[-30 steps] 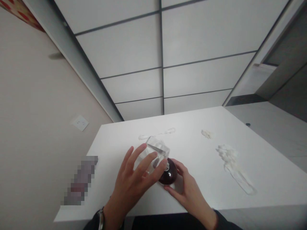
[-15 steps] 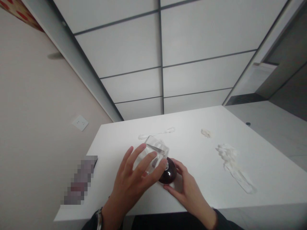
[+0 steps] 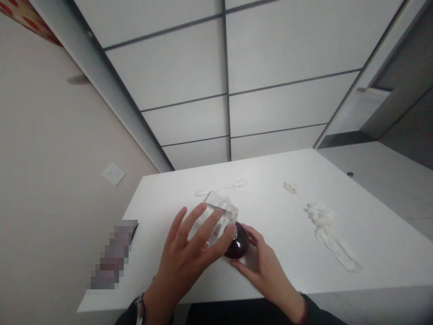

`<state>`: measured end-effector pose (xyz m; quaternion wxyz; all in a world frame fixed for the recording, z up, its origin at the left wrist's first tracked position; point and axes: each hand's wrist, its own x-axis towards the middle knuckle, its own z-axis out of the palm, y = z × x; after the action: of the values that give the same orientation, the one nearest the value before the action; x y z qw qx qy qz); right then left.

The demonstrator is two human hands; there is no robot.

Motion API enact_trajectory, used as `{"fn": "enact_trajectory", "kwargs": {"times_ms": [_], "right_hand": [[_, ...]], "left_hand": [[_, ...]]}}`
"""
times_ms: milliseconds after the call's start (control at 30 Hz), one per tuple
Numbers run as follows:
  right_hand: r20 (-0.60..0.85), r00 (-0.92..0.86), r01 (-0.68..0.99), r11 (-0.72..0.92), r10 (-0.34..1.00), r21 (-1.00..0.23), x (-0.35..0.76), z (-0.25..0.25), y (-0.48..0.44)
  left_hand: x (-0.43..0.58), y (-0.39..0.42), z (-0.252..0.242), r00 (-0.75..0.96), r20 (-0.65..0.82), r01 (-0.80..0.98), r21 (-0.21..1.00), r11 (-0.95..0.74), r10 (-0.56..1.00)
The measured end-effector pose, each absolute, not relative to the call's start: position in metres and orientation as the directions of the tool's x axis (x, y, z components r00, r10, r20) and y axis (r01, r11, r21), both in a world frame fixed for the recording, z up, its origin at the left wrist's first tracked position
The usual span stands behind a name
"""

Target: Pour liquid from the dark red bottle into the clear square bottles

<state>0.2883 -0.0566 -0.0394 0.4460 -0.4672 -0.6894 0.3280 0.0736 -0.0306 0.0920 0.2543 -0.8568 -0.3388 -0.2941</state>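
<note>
My left hand point(image 3: 189, 257) wraps its fingers round a clear square glass container point(image 3: 221, 212) that is tilted over a dark round ball-shaped object point(image 3: 238, 243). Just to the right, my right hand point(image 3: 262, 266) cups the dark ball from its right side, thumb and fingers curled against it. Both sit on the white table point(image 3: 277, 234) near its front edge. A watch shows on my left wrist. What is inside the glass container I cannot make out.
White crumpled wrappings lie on the table: a long one point(image 3: 329, 237) at the right, a small scrap point(image 3: 291, 187) farther back, and a thin strip point(image 3: 221, 187) behind the glass. A blurred dark object point(image 3: 115, 255) lies at the table's left edge. A wall socket point(image 3: 112, 174) is on the left wall.
</note>
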Motion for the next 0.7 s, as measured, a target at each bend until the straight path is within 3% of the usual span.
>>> {"fn": "enact_trajectory", "kwargs": {"times_ms": [700], "right_hand": [[0.319, -0.175, 0.348, 0.362, 0.931, -0.865, 0.2883, -0.0339, -0.0566]], "left_hand": [[0.0796, -0.0328, 0.0946, 0.538, 0.709, 0.737, -0.133, -0.662, 0.456]]}}
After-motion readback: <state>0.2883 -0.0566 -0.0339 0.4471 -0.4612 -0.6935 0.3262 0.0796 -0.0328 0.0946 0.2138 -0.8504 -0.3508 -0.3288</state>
